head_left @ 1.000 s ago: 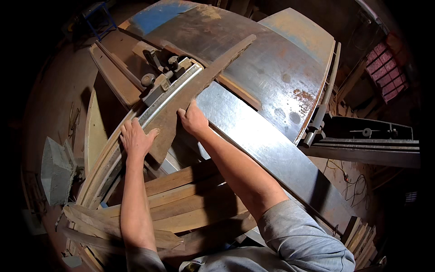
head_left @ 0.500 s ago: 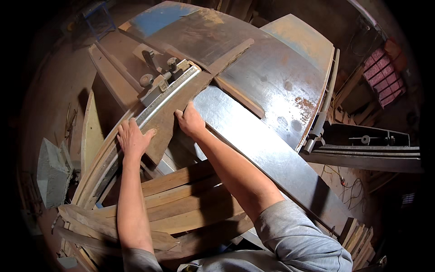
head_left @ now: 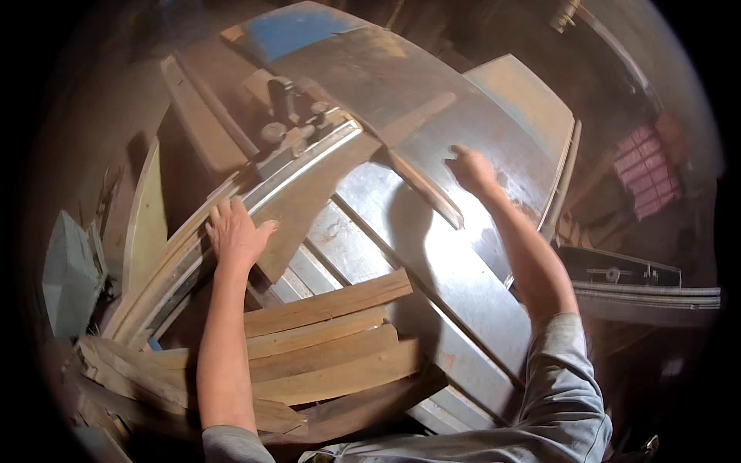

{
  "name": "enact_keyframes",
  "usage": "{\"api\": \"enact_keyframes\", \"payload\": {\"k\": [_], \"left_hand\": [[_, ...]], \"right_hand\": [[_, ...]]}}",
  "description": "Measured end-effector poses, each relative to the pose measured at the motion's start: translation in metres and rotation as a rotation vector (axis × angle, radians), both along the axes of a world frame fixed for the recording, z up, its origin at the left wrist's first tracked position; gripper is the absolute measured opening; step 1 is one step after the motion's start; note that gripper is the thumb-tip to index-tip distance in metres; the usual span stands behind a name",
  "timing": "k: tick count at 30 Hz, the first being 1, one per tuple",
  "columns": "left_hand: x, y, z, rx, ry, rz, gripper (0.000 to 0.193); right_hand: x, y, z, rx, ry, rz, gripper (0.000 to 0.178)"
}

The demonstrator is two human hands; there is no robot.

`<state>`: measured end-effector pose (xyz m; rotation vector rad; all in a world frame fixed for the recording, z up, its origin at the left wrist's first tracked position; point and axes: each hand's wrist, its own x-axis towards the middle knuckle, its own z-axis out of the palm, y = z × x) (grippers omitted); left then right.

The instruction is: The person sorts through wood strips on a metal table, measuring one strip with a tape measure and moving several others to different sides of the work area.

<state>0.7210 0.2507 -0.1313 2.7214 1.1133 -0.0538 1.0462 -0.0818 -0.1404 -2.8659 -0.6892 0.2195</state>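
A brown wooden board point(head_left: 302, 202) lies slantwise along a metal-edged fence point(head_left: 312, 150) on a large saw table. My left hand point(head_left: 236, 231) rests at its near left end, fingers spread over the fence edge and thumb toward the board. My right hand point(head_left: 472, 171) is over the grey metal tabletop point(head_left: 502, 158), off to the right of the board. Its fingers are slightly blurred and half bent, with tips apart and nothing visible in them. Between the hands, a narrow wooden strip point(head_left: 428, 189) lies on the metal.
Several curved wood pieces point(head_left: 332, 339) are stacked close in front of me. A clamp with knobs point(head_left: 289, 135) sits on the fence. Another wooden strip point(head_left: 421, 116) lies farther up the table. A metal arm point(head_left: 641, 293) juts out at right, and a grey block point(head_left: 71, 274) stands at left.
My right hand has let go of the board's right edge and moved right over the metal tabletop. My left hand keeps its place on the fence. The view has shifted slightly.
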Motion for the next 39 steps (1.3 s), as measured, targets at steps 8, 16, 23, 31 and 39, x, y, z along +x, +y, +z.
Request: {"api": "enact_keyframes", "payload": {"k": [8,16,23,31,39], "left_hand": [[-0.015,0.011,-0.012,0.007,-0.111,-0.022,0.077],[-0.015,0.008,-0.010,-0.059,-0.097,-0.020,0.080],[-0.023,0.010,-0.014,-0.025,-0.105,-0.022,0.087],[-0.053,-0.043,-0.023,-0.047,-0.126,-0.107,0.096],[-0.041,-0.062,-0.079,0.239,0.040,-0.077,0.062]], "right_hand": [[0.056,0.063,-0.031,-0.239,-0.309,0.411,0.075],[0.082,0.099,-0.053,-0.329,-0.318,0.505,0.056],[0.033,0.005,-0.033,-0.260,-0.295,0.603,0.036],[-0.112,-0.131,-0.008,-0.182,-0.130,0.651,0.045],[-0.176,-0.133,-0.035,0.369,0.246,-0.124,0.062]]}}
